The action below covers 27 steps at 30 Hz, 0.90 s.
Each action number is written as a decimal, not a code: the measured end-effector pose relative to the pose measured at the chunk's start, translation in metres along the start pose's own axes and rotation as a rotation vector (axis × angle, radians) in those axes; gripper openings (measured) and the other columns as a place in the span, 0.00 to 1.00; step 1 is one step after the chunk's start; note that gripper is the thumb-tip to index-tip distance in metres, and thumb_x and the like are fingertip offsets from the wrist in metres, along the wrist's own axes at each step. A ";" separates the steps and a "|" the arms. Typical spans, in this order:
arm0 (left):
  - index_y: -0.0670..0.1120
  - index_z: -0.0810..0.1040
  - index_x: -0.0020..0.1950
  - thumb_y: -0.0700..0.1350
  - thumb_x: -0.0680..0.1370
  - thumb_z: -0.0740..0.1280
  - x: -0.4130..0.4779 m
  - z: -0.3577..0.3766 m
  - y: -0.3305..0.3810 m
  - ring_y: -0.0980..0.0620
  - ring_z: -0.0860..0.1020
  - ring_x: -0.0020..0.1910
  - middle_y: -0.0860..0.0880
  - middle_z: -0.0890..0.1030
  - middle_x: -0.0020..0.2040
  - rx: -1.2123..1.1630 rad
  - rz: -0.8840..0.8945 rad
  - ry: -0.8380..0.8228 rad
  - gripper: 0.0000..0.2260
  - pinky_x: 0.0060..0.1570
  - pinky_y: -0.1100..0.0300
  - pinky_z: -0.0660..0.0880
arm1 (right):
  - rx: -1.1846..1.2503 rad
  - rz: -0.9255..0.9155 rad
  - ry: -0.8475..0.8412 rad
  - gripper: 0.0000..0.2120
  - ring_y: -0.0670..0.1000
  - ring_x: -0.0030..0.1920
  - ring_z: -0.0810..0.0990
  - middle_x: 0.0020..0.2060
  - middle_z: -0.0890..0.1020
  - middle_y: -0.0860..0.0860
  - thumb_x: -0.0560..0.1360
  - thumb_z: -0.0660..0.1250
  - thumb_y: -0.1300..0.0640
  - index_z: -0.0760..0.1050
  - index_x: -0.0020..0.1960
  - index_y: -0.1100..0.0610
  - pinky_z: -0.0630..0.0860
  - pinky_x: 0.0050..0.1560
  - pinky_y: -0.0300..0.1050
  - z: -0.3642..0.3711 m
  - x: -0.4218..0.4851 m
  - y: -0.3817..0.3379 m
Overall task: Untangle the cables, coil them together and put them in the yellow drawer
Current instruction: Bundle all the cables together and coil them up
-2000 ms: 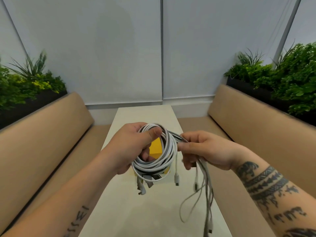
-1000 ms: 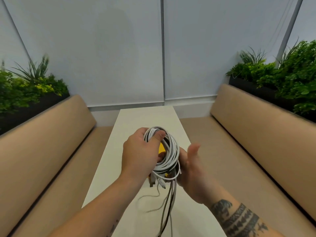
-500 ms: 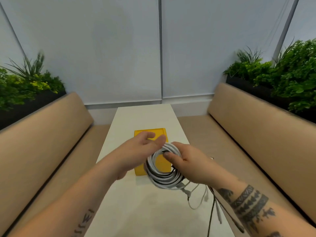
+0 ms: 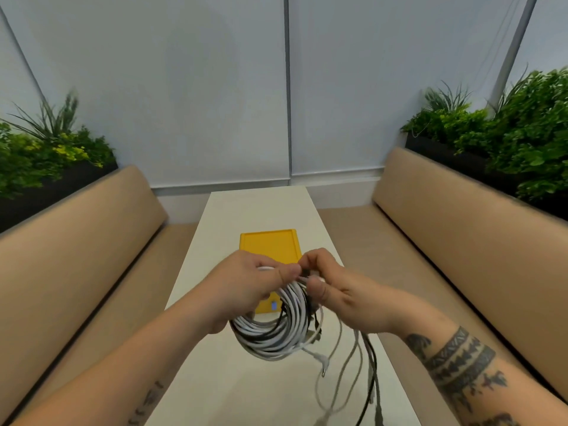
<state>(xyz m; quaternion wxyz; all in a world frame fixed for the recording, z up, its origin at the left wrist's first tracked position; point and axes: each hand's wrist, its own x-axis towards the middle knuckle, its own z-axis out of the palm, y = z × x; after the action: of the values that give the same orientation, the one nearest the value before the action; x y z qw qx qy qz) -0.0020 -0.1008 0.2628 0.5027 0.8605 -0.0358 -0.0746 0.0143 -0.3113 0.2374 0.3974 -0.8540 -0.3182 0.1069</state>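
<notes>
Both hands, left hand and right hand, pinch the white-and-black cable coil; coiling continues, loose hanging tails next need winding in

A coil of cables is gripped at its top by the left hand and right hand above the yellow drawer; loose ends hang over the table.

Long pale counter stretches ahead of me; yellow drawer lies flat on it, rim up, about midway.
</notes>
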 end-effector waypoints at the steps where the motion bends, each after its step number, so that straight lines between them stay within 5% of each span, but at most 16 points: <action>1: 0.52 0.85 0.39 0.60 0.73 0.72 0.000 -0.003 0.000 0.53 0.67 0.25 0.52 0.71 0.26 -0.062 -0.013 -0.005 0.13 0.29 0.60 0.66 | -0.028 0.023 0.031 0.21 0.38 0.46 0.80 0.53 0.77 0.36 0.78 0.54 0.34 0.62 0.65 0.46 0.76 0.49 0.39 -0.003 -0.002 0.002; 5: 0.48 0.82 0.36 0.59 0.74 0.71 -0.001 -0.009 -0.001 0.49 0.62 0.27 0.49 0.67 0.28 -0.136 -0.046 -0.086 0.16 0.29 0.58 0.62 | 0.051 0.034 -0.015 0.08 0.41 0.39 0.80 0.46 0.83 0.48 0.81 0.63 0.46 0.72 0.60 0.44 0.76 0.37 0.41 -0.019 -0.007 0.006; 8: 0.47 0.80 0.36 0.58 0.75 0.71 0.001 -0.009 -0.004 0.50 0.61 0.26 0.50 0.66 0.27 -0.156 -0.075 -0.081 0.16 0.28 0.58 0.62 | 0.003 0.091 -0.104 0.11 0.51 0.44 0.83 0.43 0.84 0.48 0.78 0.69 0.50 0.73 0.59 0.43 0.81 0.46 0.51 -0.036 -0.011 0.002; 11: 0.46 0.80 0.37 0.57 0.75 0.71 0.006 -0.005 -0.008 0.50 0.61 0.25 0.50 0.65 0.27 -0.182 -0.100 -0.024 0.15 0.28 0.59 0.61 | -0.323 0.191 -0.194 0.06 0.44 0.43 0.83 0.42 0.84 0.41 0.76 0.68 0.44 0.73 0.52 0.40 0.79 0.53 0.55 -0.047 -0.014 0.000; 14: 0.44 0.79 0.40 0.56 0.76 0.71 0.012 -0.005 -0.013 0.51 0.60 0.24 0.51 0.64 0.26 -0.213 -0.125 0.024 0.16 0.28 0.59 0.60 | -0.305 0.233 -0.203 0.03 0.44 0.39 0.84 0.38 0.83 0.44 0.79 0.63 0.45 0.73 0.50 0.43 0.80 0.51 0.55 -0.046 -0.014 -0.003; 18: 0.37 0.79 0.43 0.56 0.75 0.72 0.018 -0.007 -0.021 0.52 0.61 0.24 0.49 0.66 0.29 -0.051 -0.188 0.049 0.21 0.27 0.61 0.59 | -0.455 0.126 -0.086 0.12 0.53 0.38 0.80 0.39 0.80 0.50 0.80 0.58 0.44 0.76 0.52 0.49 0.78 0.46 0.57 -0.043 -0.006 -0.007; 22: 0.46 0.78 0.31 0.57 0.75 0.72 0.018 -0.009 -0.021 0.50 0.58 0.25 0.48 0.65 0.29 0.030 -0.242 -0.176 0.18 0.27 0.61 0.57 | -0.348 0.017 0.119 0.10 0.45 0.43 0.80 0.40 0.81 0.43 0.82 0.61 0.49 0.80 0.56 0.43 0.78 0.46 0.46 -0.040 0.007 0.003; 25: 0.35 0.81 0.54 0.60 0.74 0.72 0.017 -0.013 -0.021 0.52 0.56 0.26 0.51 0.61 0.27 -0.106 -0.285 -0.399 0.27 0.25 0.62 0.58 | -0.032 -0.024 0.328 0.12 0.48 0.38 0.79 0.38 0.82 0.46 0.82 0.63 0.56 0.83 0.53 0.41 0.76 0.39 0.44 -0.030 0.019 0.018; 27: 0.33 0.78 0.52 0.60 0.72 0.72 0.018 -0.016 -0.022 0.54 0.56 0.24 0.52 0.60 0.26 -0.255 -0.310 -0.483 0.29 0.23 0.65 0.58 | 0.210 -0.021 0.406 0.14 0.50 0.32 0.75 0.34 0.81 0.48 0.82 0.62 0.59 0.83 0.52 0.43 0.72 0.32 0.42 -0.016 0.026 0.027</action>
<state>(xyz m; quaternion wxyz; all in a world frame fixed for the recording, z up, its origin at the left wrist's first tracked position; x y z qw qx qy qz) 0.0182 -0.0783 0.2494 0.5661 0.7431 -0.0132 -0.3566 0.0536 -0.3177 0.2296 0.5411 -0.8086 -0.2277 -0.0388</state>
